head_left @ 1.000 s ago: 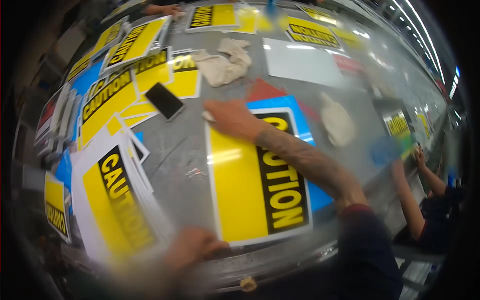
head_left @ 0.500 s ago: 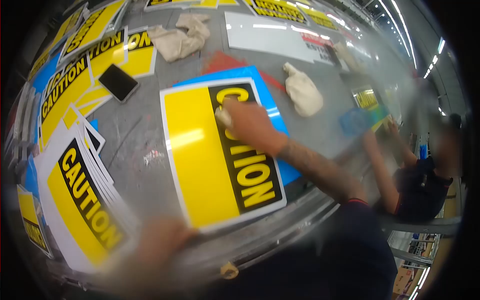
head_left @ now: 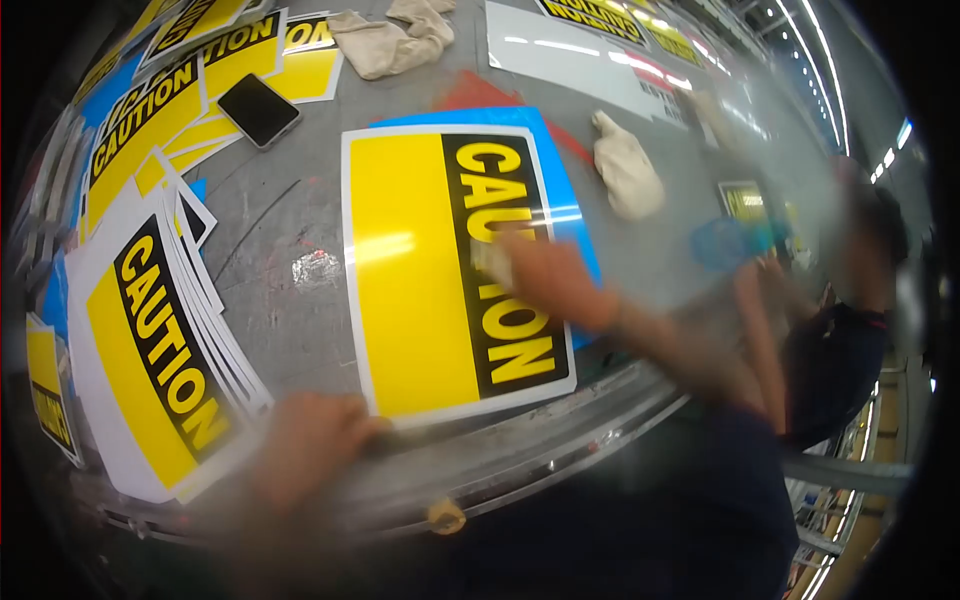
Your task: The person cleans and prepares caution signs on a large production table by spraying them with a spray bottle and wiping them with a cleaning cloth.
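A yellow and black caution sign (head_left: 410, 290) with a white border lies in front of me, its lettering running sideways. My right hand (head_left: 555, 280) presses a small pale cloth (head_left: 492, 263) onto the black band, over the middle letters. At the sign's near left corner is my left hand (head_left: 315, 440), blurred, with its fingers curled together. Its tip touches or nearly touches that corner; whether it pinches the edge is hidden. Under the sign, a blue sheet (head_left: 560, 190) sticks out at the far and right sides.
More caution signs (head_left: 160, 350) are stacked to the left. A phone (head_left: 260, 110) lies near the far left signs. Cream rags (head_left: 395, 40) and a bundled cloth (head_left: 628, 165) rest on the grey table (head_left: 270, 270). A co-worker (head_left: 840, 350) stands at right.
My right hand has slid along the black band towards me, from the first letters to the middle ones. My left hand stays by the near corner. The whole view has shifted slightly.
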Available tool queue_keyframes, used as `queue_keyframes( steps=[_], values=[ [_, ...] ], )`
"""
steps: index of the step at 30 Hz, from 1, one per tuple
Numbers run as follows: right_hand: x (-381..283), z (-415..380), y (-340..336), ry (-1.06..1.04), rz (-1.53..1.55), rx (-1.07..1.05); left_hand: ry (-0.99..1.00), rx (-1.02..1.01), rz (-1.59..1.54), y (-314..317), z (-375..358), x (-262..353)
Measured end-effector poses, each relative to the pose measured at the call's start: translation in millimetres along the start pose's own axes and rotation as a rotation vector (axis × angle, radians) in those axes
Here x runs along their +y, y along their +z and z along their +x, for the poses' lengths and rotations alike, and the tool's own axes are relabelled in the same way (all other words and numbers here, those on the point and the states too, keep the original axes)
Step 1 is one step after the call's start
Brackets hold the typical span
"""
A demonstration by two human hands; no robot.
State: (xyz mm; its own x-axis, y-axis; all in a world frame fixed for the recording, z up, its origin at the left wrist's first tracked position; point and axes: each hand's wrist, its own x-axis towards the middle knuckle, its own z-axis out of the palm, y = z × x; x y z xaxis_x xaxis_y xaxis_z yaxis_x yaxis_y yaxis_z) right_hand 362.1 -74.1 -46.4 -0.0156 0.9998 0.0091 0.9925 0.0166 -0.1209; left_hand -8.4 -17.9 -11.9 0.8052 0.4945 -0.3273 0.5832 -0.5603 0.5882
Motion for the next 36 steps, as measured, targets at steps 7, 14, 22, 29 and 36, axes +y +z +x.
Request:
queue_keyframes(
  steps=[7, 14, 22, 29, 36],
  values=[
    [16.7, 21.2, -5.3, 0.053, 0.171, 0.147, 0.108, -0.057, 0.073, -20.8, 7.3, 15.4],
    [8.0, 18.7, 3.5, 0.074, 0.129, 0.151, 0.08, -0.003, 0.042, -15.3, -1.9, 12.7],
    [35.0, 61.7, -0.6, 0.155, 0.17, 0.245, 0.101, -0.045, 0.116, -11.9, 1.9, 11.3],
    [55.8, 106.3, -7.1, 0.178, 0.053, 0.382, 0.12, 0.031, 0.127, -11.5, -5.4, 12.0],
    [47.8, 165.6, 13.3, 0.254, 0.169, 0.474, 0.024, -0.128, 0.152, -19.5, -4.4, 23.7]
  ],
)
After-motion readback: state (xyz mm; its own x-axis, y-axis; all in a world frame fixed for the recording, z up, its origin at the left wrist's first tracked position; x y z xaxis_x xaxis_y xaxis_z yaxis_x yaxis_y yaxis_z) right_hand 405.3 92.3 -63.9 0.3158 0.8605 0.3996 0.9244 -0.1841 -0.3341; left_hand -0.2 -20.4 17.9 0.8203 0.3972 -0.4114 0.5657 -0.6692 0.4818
